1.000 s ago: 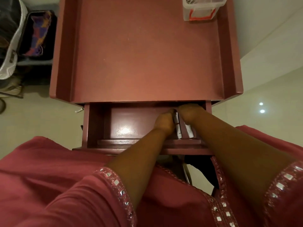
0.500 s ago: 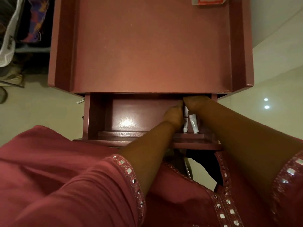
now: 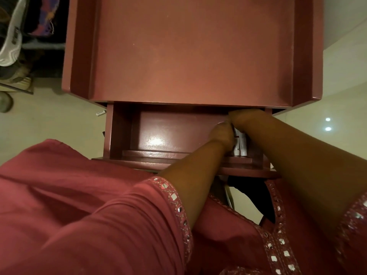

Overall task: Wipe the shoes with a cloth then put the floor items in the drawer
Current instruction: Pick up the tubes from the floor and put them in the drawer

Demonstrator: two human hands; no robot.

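Note:
The open drawer [image 3: 158, 133] of a reddish-brown bedside table [image 3: 194, 56] is below me. Both my hands reach into its right part. Two white tubes [image 3: 239, 144] lie side by side there, pointing front to back. My left hand [image 3: 222, 135] is curled against their left side. My right hand [image 3: 245, 118] curls over their far ends, under the table top's edge. My fingertips are hidden. A small white tube [image 3: 100, 113] lies on the floor left of the drawer.
A dark object [image 3: 250, 193] lies on the pale floor under the drawer front. Bags and cloth items [image 3: 23, 26] crowd the far left. My red garment fills the lower view. The left and middle of the drawer's bottom show bare, glossy wood.
My hands and the white tubes have shifted a little toward the drawer's right wall. The view has closed in on the table, and the clear container at its back has left the frame.

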